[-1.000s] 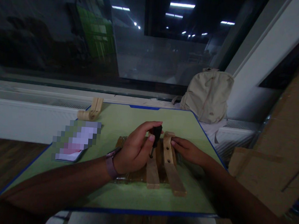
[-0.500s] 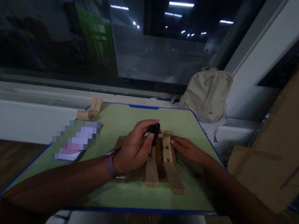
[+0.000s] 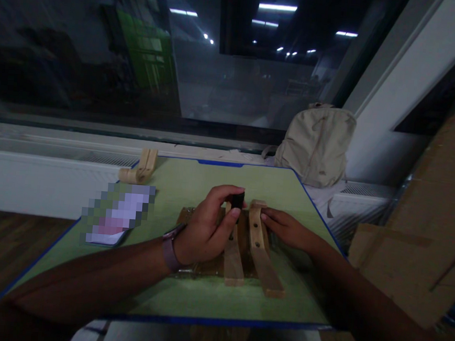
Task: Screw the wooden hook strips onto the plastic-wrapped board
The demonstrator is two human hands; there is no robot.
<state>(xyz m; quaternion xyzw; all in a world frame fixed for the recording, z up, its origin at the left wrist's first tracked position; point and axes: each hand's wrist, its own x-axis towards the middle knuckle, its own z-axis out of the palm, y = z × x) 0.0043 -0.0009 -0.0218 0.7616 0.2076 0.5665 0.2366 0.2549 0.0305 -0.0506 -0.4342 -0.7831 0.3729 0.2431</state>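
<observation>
My left hand [image 3: 209, 227] is closed around the black handle of a screwdriver [image 3: 238, 200], held over the left curved wooden piece [image 3: 234, 265]. Its shaft and tip are mostly hidden by my fingers. A dark hole or screw head shows on that piece just below my thumb. My right hand [image 3: 284, 228] grips the upper end of the right curved wooden piece [image 3: 263, 262], which has two dark holes or screws along it. Both pieces lie across a brown, plastic-wrapped slab [image 3: 207, 269] on the table.
The light green table [image 3: 162, 302] has a blue edge. At its far left stand more curved wooden parts [image 3: 148, 160], with a pixelated phone-like object [image 3: 119, 214] in front. A beige backpack [image 3: 318, 143] leans by the window. Cardboard [image 3: 411, 243] stands to the right.
The screwdriver has come up from the lower hole of the left wooden piece, where its shaft showed before. My right hand stays on the right piece.
</observation>
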